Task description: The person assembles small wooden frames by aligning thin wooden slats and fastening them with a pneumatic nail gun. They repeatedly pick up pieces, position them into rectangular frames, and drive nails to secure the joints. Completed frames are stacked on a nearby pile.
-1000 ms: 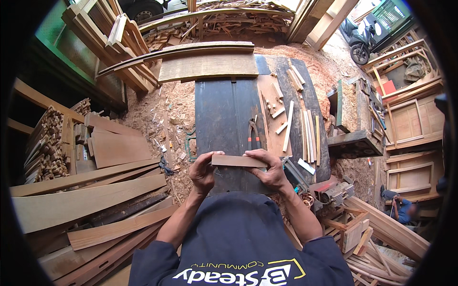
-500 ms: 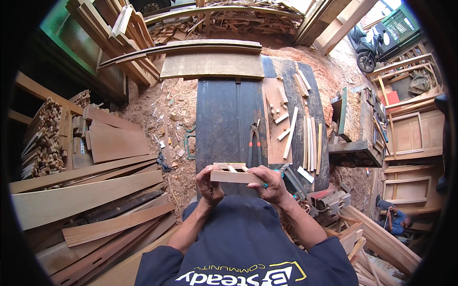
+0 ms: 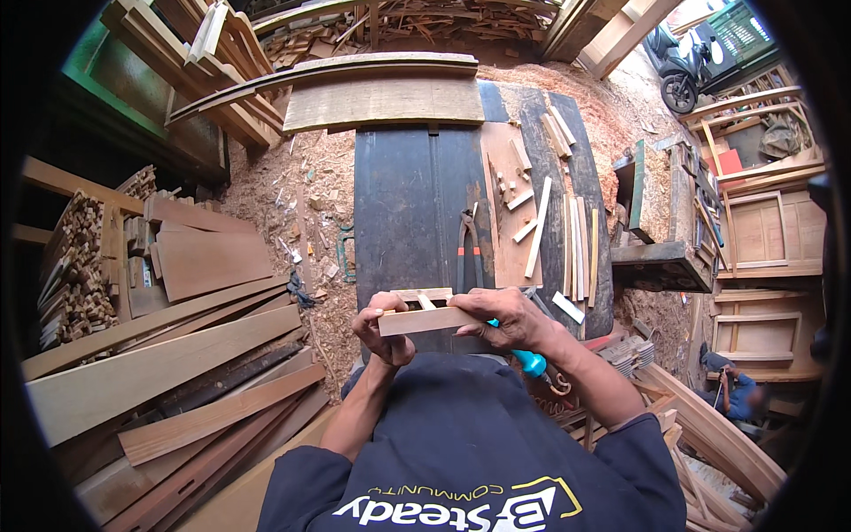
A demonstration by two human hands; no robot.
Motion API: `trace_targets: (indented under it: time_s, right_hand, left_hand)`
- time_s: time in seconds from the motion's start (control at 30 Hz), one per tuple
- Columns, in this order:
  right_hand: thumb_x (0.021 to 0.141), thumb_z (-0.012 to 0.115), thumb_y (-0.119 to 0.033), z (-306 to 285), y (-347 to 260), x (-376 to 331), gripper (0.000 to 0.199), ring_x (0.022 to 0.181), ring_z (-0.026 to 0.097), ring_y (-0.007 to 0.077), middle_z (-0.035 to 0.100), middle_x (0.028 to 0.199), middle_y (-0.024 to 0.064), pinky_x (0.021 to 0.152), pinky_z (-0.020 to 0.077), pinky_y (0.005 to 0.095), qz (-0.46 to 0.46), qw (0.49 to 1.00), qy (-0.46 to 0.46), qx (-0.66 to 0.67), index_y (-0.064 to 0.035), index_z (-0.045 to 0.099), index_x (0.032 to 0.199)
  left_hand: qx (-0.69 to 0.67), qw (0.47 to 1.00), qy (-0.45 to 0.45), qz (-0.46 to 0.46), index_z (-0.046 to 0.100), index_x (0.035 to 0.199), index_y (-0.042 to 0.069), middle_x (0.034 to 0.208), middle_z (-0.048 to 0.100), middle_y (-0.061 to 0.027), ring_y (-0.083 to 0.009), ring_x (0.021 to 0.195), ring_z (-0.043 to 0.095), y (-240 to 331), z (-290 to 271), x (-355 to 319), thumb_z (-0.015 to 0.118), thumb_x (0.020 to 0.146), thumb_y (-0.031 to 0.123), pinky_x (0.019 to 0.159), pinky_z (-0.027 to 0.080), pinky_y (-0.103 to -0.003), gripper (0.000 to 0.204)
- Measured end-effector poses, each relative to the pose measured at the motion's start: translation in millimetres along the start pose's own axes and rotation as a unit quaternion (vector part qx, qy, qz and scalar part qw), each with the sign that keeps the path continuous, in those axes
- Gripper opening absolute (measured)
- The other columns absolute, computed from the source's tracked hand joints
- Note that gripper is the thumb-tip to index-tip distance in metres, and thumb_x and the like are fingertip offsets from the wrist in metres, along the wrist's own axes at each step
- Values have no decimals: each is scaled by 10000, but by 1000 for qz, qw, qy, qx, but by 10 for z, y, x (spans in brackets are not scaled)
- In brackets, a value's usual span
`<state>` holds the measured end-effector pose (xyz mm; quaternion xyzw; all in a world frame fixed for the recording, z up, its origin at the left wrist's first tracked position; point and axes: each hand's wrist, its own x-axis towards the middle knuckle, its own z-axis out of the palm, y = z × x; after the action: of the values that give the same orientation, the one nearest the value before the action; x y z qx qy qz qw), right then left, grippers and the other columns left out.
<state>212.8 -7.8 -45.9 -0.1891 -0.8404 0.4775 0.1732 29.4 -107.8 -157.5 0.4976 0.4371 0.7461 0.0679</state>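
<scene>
Between both hands, just above the near edge of the dark table, I hold a small wooden frame made of pale strips with a slanting crosspiece. My left hand is closed on its left end, the thumb below. My right hand grips its right end. A bright teal tool shows under the right hand and wrist, mostly hidden; I cannot tell whether that hand also touches it. Beyond the frame, pincers with orange-red and black handles lie on the table.
Wooden strips and small offcuts lie on a board to the right. A wide plank crosses the table's far end. Long boards are stacked at left, a machine stand stands right. A person sits at far right.
The wooden frame has come slightly left and tilted, its right end higher. My right hand has shifted over its end, and more of the teal tool shows below the wrist.
</scene>
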Motion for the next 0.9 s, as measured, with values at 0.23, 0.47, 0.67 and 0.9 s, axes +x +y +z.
trace_targets:
  time_s: [0.23, 0.47, 0.67, 0.9]
  right_hand:
    - [855, 779, -211, -152, -3, 71, 470, 952, 680, 408, 690, 1119, 194, 770, 579, 416, 32, 995, -99, -9, -54, 610, 1264]
    - [851, 789, -217, -179, 52, 120, 479, 982, 679, 409, 684, 1160, 193, 775, 569, 420, -8, 995, -103, -13, -56, 604, 1262]
    - [865, 778, -240, -182, 65, 126, 483, 901, 681, 377, 687, 1057, 160, 739, 552, 420, -18, 994, -107, -13, -67, 596, 1277]
    - [872, 771, -264, -155, 55, 70, 483, 804, 654, 348, 641, 928, 135, 683, 520, 431, -29, 990, -134, -39, -72, 578, 1271]
  left_hand:
    - [-6, 1000, 4, -1, 320, 1240, 98, 782, 528, -110, -178, 642, 468, 50, -31, -59, 476, 1047, 367, 624, 392, -353, 367]
    - [-1, 1000, 5, 12, 296, 1231, 70, 792, 558, -120, -187, 628, 486, 14, -51, -121, 486, 1050, 343, 641, 413, -368, 378]
    - [-9, 1000, 3, -21, 269, 1222, 24, 791, 563, -128, -200, 638, 524, 79, -73, -222, 453, 1068, 300, 642, 444, -373, 365]
    - [-8, 1000, -11, -3, 262, 1203, 3, 802, 586, -127, -204, 657, 551, 108, -121, -354, 447, 1071, 250, 644, 448, -371, 335]
